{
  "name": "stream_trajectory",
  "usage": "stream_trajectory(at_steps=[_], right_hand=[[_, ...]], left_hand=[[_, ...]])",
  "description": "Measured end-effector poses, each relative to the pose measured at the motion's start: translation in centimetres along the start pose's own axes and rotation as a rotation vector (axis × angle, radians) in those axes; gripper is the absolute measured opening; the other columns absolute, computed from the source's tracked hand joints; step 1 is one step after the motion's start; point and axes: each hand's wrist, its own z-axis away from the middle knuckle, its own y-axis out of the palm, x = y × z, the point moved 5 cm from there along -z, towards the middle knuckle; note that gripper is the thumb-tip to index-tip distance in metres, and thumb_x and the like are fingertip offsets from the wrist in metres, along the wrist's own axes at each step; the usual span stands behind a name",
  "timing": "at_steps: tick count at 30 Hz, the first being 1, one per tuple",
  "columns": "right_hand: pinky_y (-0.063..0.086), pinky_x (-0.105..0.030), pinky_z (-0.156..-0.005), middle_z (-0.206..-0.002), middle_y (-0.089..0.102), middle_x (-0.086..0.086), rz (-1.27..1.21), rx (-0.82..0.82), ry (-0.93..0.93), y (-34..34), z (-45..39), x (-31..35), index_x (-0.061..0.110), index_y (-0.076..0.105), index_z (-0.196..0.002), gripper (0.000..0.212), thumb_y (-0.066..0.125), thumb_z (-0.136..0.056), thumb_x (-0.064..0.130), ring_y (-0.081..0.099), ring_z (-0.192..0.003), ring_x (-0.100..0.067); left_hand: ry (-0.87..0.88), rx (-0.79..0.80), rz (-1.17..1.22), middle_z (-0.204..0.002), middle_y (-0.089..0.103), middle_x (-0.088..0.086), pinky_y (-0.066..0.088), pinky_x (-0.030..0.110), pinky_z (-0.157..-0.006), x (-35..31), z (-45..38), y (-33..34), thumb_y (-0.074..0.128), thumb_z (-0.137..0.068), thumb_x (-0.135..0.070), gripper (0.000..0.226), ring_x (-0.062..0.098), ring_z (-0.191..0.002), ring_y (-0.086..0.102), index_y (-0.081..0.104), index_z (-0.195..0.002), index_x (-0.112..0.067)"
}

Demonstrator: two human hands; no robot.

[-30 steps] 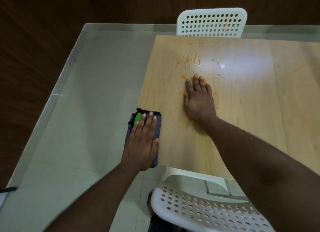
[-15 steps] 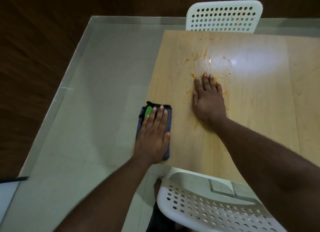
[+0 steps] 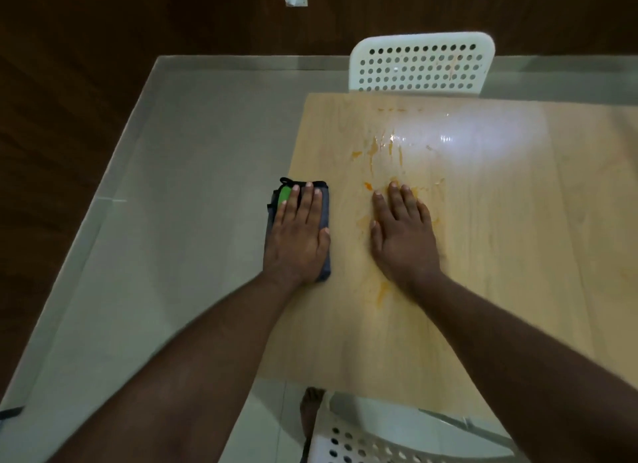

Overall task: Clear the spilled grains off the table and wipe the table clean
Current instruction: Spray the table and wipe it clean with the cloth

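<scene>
Wiping step pending. My left hand (image 3: pixel 297 236) flat, fingers spread on folded grey cloth (image 3: pixel 324 227) at table (image 3: pixel 500 272) left edge; right hand (image 3: pixel 402 233) flat on orange smears (image 3: pixel 383 291). Next: slide cloth right across smears.

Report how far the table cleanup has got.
Done: no loose grains visible, though small ones may not show. In hand: left hand lies flat on the folded cloth at the table edge; right hand flat on the orange smears. Left: wiping those smears.

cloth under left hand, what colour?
Dark grey-blue cloth with a green patch, black edging; head view.
</scene>
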Motion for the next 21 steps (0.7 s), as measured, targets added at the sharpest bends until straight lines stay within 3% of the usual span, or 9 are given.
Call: stream_trajectory(at_steps=[5,12,21], right_hand=[[0.007,-0.048,-0.130,-0.176,0.011,-0.001,0.045,0.012,-0.002,-1.5,-4.0,-1.1,0.028,0.017,-0.168,0.062,0.020,-0.111,0.052,0.005,-0.163,-0.025],[0.009,-0.051,-0.129,-0.177,0.006,0.001,0.053,0.000,0.046,-4.0,-12.2,-7.4,0.034,0.011,-0.168,0.062,0.017,-0.110,0.056,0.000,-0.163,-0.025],[0.006,-0.049,-0.131,-0.176,0.001,0.007,0.023,-0.033,0.042,-3.5,-12.6,-8.1,0.039,0.008,-0.167,0.059,0.018,-0.111,0.056,-0.006,-0.163,-0.019]], left_hand=[[0.035,0.006,-0.011,-0.177,-0.005,0.007,0.000,0.045,-0.132,-0.5,-6.2,-0.6,0.011,-0.102,-0.045,0.076,0.027,-0.163,-0.006,-0.005,-0.168,-0.011],[0.055,0.008,0.023,-0.177,-0.003,0.007,0.002,0.046,-0.132,-0.7,-13.3,-0.8,0.014,-0.102,-0.044,0.076,0.026,-0.163,-0.006,-0.003,-0.168,-0.012],[0.008,0.019,0.018,-0.177,-0.002,0.008,0.000,0.044,-0.132,-1.7,-23.3,-1.5,0.011,-0.101,-0.043,0.075,0.026,-0.163,-0.004,-0.002,-0.168,-0.011]])
